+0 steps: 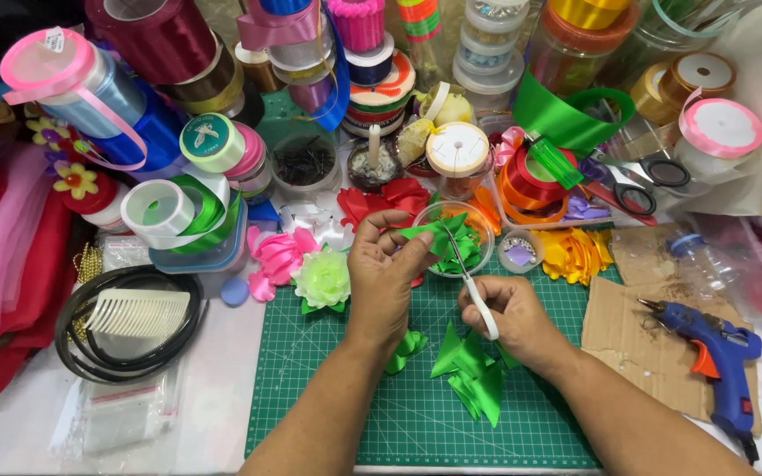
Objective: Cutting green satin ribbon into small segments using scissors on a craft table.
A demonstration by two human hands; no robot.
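Left hand (383,275) pinches a folded green ribbon piece (425,234) above the cutting mat (328,405). Right hand (509,313) grips tweezers (469,278), long axis pointing up-left toward the ribbon. Cut green pieces (474,375) lie below; mat's lower area open.

White tabletop (213,388) under green cutting mat (328,414), evenly lit, ribbon spools (169,207) crowding back.

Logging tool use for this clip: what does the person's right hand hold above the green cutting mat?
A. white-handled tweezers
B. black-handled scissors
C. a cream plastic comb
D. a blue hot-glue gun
A: the right hand grips slim white-handled tweezers whose metal tips reach up to the folded green ribbon piece pinched in the left hand.
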